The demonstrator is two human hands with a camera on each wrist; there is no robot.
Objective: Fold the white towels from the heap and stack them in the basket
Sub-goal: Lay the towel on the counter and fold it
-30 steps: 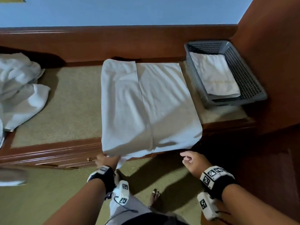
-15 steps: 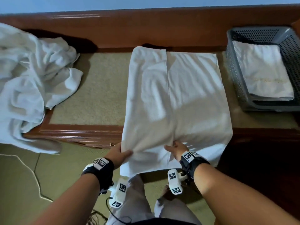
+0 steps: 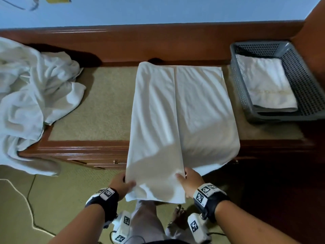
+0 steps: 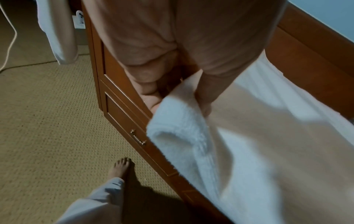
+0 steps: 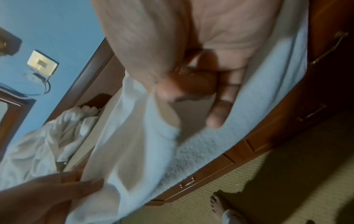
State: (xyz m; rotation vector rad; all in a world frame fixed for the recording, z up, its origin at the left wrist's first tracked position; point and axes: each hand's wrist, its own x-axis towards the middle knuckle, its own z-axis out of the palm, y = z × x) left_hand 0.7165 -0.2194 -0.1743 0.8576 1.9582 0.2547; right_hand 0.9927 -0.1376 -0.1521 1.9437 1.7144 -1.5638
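Observation:
A long white towel (image 3: 177, 117) lies lengthwise on the wooden bench, its left flap folded over toward the middle and its near end hanging off the front edge. My left hand (image 3: 125, 184) pinches the near left corner of that flap, thumb on top; the towel (image 4: 191, 136) drapes from that grip. My right hand (image 3: 184, 180) pinches the flap's near right corner at the centre line, and the towel (image 5: 138, 136) hangs from it. The heap of white towels (image 3: 26, 95) lies at the left end. The grey basket (image 3: 306, 85) at the right holds a folded towel (image 3: 267, 85).
The bench (image 3: 98, 103) has a tan mat top and a wooden back rail along a blue wall. Drawer fronts with small handles (image 3: 116, 162) face me. My bare feet (image 3: 177, 213) stand on tan carpet, with a white cable (image 3: 28, 205) on the floor at left.
My right hand came in from the right edge and took the flap's near corner at the centre line. Both hands now hold the flap's near end slightly raised off the front edge.

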